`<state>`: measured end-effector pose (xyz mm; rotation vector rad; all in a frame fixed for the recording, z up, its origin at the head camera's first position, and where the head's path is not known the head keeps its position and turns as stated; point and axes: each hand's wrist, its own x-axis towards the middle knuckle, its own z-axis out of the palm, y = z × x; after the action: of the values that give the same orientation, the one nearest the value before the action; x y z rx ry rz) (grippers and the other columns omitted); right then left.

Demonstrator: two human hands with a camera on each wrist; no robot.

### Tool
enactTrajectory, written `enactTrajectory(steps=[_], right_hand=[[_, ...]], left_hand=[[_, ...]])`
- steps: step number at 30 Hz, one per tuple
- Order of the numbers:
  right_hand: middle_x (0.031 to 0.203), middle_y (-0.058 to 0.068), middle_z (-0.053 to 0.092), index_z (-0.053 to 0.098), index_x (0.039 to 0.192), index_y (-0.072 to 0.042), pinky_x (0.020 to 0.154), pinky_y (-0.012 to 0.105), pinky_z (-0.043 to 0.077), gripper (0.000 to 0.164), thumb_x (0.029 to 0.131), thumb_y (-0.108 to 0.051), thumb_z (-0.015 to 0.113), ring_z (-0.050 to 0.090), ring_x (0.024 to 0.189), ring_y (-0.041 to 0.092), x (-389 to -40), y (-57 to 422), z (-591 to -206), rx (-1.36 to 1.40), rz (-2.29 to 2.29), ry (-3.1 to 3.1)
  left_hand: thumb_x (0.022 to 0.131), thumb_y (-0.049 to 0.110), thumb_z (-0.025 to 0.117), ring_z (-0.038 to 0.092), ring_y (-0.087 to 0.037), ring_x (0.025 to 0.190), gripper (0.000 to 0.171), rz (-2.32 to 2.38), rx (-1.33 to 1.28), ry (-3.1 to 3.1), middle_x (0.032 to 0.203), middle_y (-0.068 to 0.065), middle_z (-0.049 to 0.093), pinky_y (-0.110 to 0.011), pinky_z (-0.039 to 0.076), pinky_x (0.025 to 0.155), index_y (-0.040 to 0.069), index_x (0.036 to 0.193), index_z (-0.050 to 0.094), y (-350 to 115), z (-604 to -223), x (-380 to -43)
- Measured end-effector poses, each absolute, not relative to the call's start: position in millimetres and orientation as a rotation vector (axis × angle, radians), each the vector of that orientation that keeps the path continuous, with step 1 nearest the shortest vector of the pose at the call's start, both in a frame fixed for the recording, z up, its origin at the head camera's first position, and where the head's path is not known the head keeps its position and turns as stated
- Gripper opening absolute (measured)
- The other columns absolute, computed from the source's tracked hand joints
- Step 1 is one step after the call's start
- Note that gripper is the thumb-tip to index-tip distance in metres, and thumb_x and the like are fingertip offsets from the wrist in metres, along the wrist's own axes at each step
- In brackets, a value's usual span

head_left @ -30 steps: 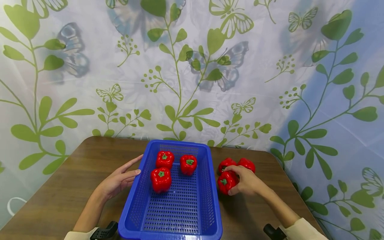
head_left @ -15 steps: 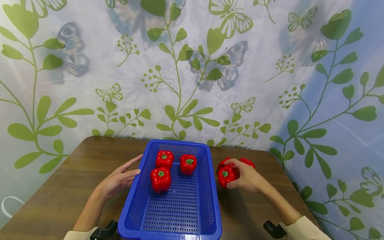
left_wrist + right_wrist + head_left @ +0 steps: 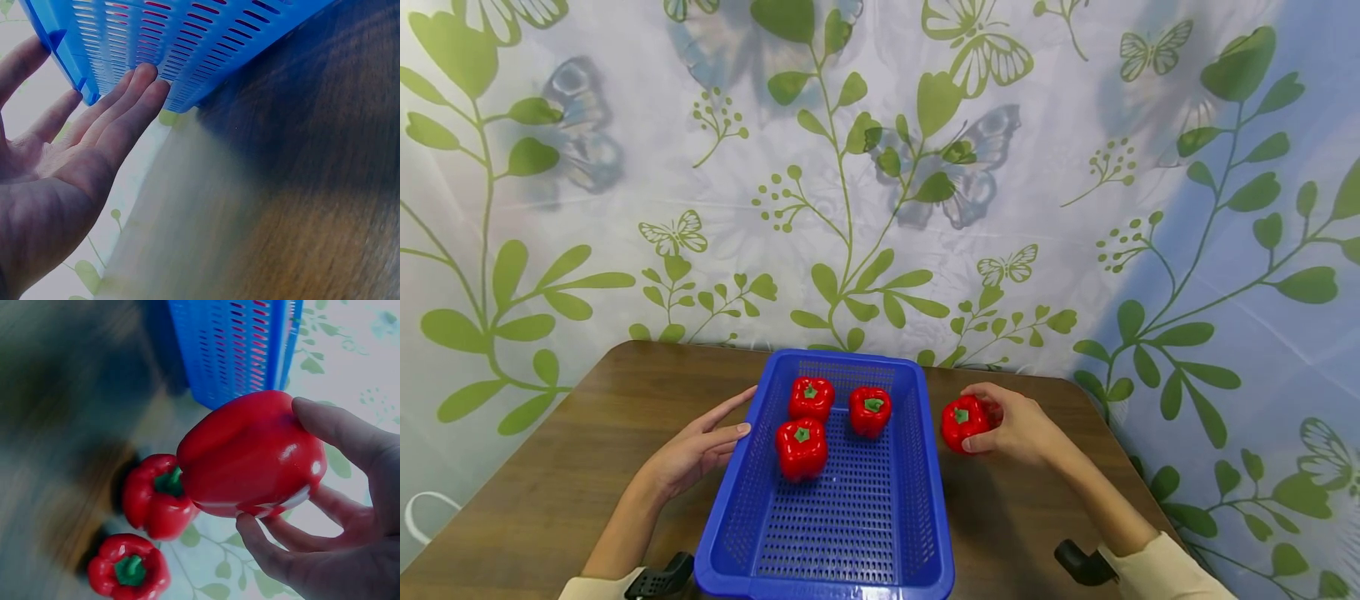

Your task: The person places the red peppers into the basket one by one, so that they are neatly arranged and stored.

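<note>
Leaf-and-butterfly fabric (image 3: 880,233) backs a brown wooden table (image 3: 662,383). Step in hand, as judged: transfer of one pepper from table to blue basket (image 3: 835,529). Right hand (image 3: 1022,427): thumb and fingers grip the held pepper (image 3: 964,423), right of the basket, apparently off the table. Left hand (image 3: 688,457): fingers extended, against the basket's left rim. Next move calls for clearing the right wall and lowering beside the three peppers inside (image 3: 802,450) (two table peppers (image 3: 156,497) lie near). Held pepper: glossy, red, lobed, green-stemmed.
</note>
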<state>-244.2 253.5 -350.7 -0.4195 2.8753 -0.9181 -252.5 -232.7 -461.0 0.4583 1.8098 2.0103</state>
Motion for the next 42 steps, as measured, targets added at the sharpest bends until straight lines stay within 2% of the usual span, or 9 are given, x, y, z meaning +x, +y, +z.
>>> enactTrajectory(steps=[14, 21, 33, 42], right_hand=[[0.132, 0.017, 0.063, 0.056, 0.14, -0.014, 0.092, 0.05, 0.058, 0.068, 0.081, -0.035, 0.084, 0.064, 0.119, 0.037, -254.7, 235.2, -331.4, -0.38, -0.938, 2.894], [0.134, 0.019, 0.061, 0.053, 0.142, -0.011, 0.087, 0.047, 0.06, 0.073, 0.081, -0.036, 0.084, 0.063, 0.121, 0.039, -256.8, 226.1, -323.4, -0.369, -0.983, 2.878], [0.137, 0.017, 0.062, 0.05, 0.145, -0.017, 0.088, 0.047, 0.06, 0.075, 0.082, -0.04, 0.083, 0.063, 0.122, 0.038, -259.1, 208.2, -313.2, -0.387, -1.029, 2.858], [0.127, 0.013, 0.067, 0.052, 0.144, -0.014, 0.088, 0.044, 0.06, 0.073, 0.083, -0.037, 0.083, 0.066, 0.115, 0.033, -259.0, 194.3, -313.8, -0.459, -1.116, 2.846]], left_hand=[[0.108, 0.016, 0.046, 0.063, -0.029, 0.127, 0.065, 2.001, 0.455, 1.813, 0.156, -0.023, 0.043, -0.037, 0.055, 0.101, 0.023, 0.164, 0.016, -234.5, -460.3, -257.3], [0.108, 0.017, 0.047, 0.064, -0.029, 0.127, 0.064, 2.003, 0.465, 1.812, 0.155, -0.024, 0.043, -0.037, 0.055, 0.101, 0.022, 0.164, 0.017, -234.7, -459.2, -257.4], [0.108, 0.016, 0.046, 0.064, -0.03, 0.127, 0.064, 2.008, 0.464, 1.798, 0.155, -0.024, 0.043, -0.038, 0.055, 0.101, 0.022, 0.164, 0.016, -235.1, -460.5, -258.4], [0.107, 0.017, 0.047, 0.064, -0.029, 0.127, 0.065, 2.003, 0.461, 1.809, 0.155, -0.023, 0.044, -0.037, 0.055, 0.101, 0.022, 0.164, 0.017, -235.3, -460.7, -258.1]])
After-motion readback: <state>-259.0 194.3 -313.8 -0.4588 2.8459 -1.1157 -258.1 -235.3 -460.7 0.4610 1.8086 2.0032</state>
